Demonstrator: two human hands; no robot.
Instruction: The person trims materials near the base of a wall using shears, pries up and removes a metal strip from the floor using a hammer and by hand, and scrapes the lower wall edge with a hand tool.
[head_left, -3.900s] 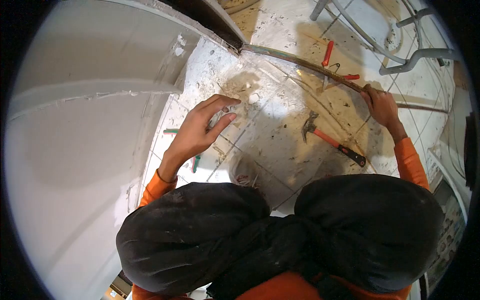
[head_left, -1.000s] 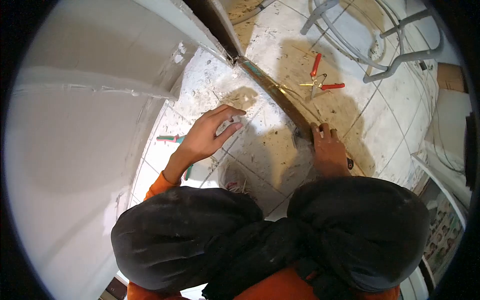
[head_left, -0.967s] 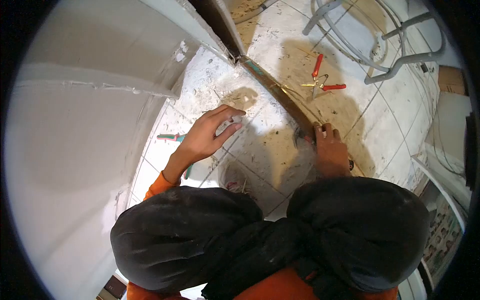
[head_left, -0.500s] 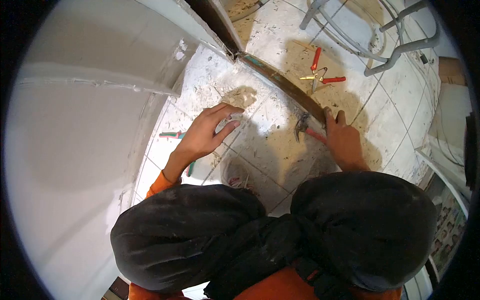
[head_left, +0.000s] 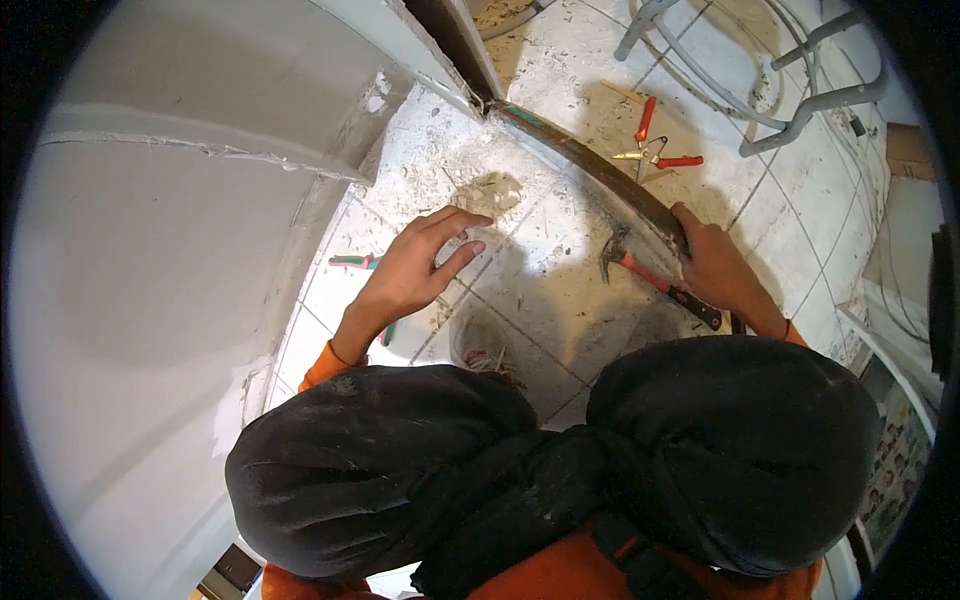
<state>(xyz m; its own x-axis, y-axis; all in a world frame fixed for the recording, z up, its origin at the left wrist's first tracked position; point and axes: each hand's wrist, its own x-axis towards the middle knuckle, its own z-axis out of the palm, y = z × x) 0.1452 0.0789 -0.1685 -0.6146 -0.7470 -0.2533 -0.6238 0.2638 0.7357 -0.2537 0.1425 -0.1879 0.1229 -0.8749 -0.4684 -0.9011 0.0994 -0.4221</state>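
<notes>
My right hand (head_left: 728, 268) has its fingers curled around the near end of a long, worn wooden strip (head_left: 600, 172). That strip runs from the door corner across the dusty tiles. Just left of this hand lies a claw hammer (head_left: 655, 278) with a red and black handle, its head pointing left. My left hand (head_left: 415, 262) hovers over the floor, thumb and fingers apart, holding nothing. Partly hidden beneath it is a green and red-handled tool (head_left: 352, 262). Beyond the strip lie red-handled snips (head_left: 650, 150), their handles spread.
Debris and dust cover the tiled floor (head_left: 545, 300). A pale panel wall (head_left: 190, 260) stands on the left. Grey metal tube legs (head_left: 815, 115) and cables are at the upper right. My knees and a shoe (head_left: 480, 345) are close below.
My right hand has shifted right, uncovering the hammer's handle and more of the strip's near end. The whole view has moved slightly. My left hand keeps nearly the same pose.
</notes>
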